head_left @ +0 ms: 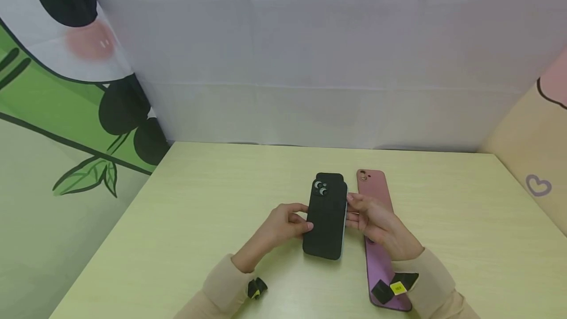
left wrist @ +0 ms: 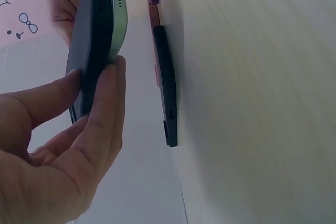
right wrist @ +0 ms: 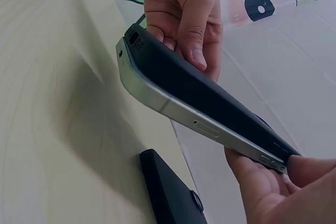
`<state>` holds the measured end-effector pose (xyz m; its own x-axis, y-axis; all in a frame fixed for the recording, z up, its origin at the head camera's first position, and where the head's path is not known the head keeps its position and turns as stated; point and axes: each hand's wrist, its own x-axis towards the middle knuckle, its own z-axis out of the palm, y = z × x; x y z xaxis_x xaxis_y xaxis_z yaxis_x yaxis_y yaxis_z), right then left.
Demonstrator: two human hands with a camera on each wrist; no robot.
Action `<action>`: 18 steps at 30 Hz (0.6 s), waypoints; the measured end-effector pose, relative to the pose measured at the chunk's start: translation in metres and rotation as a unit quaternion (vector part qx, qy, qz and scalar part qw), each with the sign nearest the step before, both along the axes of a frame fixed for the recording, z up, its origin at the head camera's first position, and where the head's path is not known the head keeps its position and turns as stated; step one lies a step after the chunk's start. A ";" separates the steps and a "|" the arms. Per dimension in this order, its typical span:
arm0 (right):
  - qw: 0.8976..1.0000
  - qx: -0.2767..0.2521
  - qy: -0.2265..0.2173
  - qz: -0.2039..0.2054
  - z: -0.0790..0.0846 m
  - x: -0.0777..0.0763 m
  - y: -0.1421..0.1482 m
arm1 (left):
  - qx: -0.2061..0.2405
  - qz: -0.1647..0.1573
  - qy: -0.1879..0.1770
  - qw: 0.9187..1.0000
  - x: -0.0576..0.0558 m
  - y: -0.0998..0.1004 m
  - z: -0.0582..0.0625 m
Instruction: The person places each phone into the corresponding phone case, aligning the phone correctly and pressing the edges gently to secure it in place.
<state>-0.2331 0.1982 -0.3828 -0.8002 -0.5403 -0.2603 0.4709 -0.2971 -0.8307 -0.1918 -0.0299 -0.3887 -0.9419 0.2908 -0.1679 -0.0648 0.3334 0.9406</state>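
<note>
My two hands hold a smartphone (right wrist: 173, 107) with a pale metal side, above the table. A black phone case (head_left: 325, 225) lies over its back, the camera lenses showing through. Along the long side in the right wrist view, much of the pale frame stands out of the case. My left hand (head_left: 283, 223) pinches the left edge, thumb on the case and fingers underneath. At the opposite edge, near the camera end, my right hand (head_left: 383, 223) grips case and phone between thumb and fingers.
Another black phone (left wrist: 167, 87) lies on the table (head_left: 212, 186) beneath, mostly hidden in the head view. To the right lie a pink phone (head_left: 374, 186) and a purple phone (head_left: 378, 265), partly under the right hand and sleeve. A pale cloth wall (head_left: 310, 63) stands behind.
</note>
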 end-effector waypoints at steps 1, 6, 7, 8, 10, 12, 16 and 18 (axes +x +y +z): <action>1.000 0.000 0.002 0.001 0.000 0.000 0.000 | -0.001 0.002 0.000 1.000 0.000 0.001 0.000; 1.000 0.005 0.012 0.004 0.003 0.001 0.000 | -0.011 0.008 0.012 1.000 0.002 0.003 0.000; 1.000 0.008 0.012 0.004 0.004 0.001 0.000 | -0.013 0.008 0.016 1.000 0.002 0.003 0.000; 1.000 0.014 0.013 0.002 0.004 0.001 -0.001 | -0.019 0.008 0.020 1.000 0.001 0.003 0.000; 0.999 0.029 0.018 -0.001 0.005 0.001 -0.001 | -0.029 0.009 0.028 0.999 0.001 0.003 -0.001; 0.999 0.045 0.028 -0.002 0.005 0.002 -0.002 | -0.038 0.011 0.033 0.999 0.001 0.004 -0.001; 0.996 0.071 0.052 -0.003 0.005 0.002 -0.003 | -0.040 0.014 0.034 0.999 0.002 0.004 0.000; 0.995 0.076 0.058 -0.005 0.005 0.003 -0.003 | -0.034 0.016 0.029 0.999 0.003 0.004 0.001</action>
<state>-0.2305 0.1947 -0.3782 -0.8348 -0.4934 -0.2441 0.3666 -0.1674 -0.9152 -0.1891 -0.0255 -0.3881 -0.9594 0.2497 -0.1310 -0.0223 0.3961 0.9179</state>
